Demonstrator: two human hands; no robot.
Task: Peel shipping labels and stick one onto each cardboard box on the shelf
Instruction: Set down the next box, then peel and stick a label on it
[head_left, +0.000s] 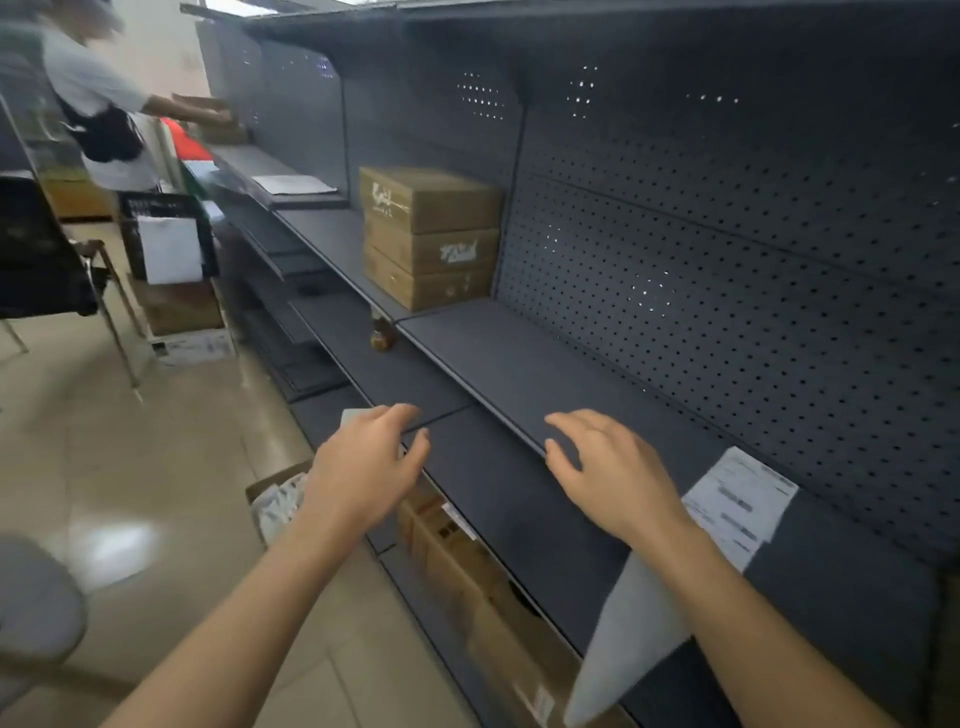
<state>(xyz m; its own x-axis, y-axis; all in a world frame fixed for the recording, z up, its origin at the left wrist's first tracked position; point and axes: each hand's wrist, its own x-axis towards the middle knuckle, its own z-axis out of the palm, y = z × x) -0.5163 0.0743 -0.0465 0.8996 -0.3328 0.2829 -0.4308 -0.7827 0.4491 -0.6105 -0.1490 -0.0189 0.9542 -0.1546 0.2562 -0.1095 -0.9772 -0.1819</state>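
A stack of three cardboard boxes (431, 239) stands on the dark shelf (519, 374), farther along to the left. My left hand (363, 467) hovers off the shelf's front edge and pinches a small white label (356, 415), whose corner shows past the fingers. My right hand (608, 473) floats above the shelf edge with relaxed fingers, holding nothing. A white sheet of shipping labels (737, 504) lies on the shelf just right of my right wrist. A pale grey sheet (623, 639) hangs over the shelf edge beneath my right forearm.
Another person (104, 104) stands at the far left, reaching to the shelf. A black crate (166, 239) and boxes sit on the floor there. Cardboard boxes (467, 561) fill the lower shelf below my hands. A small brown bottle (382, 335) stands on a lower shelf.
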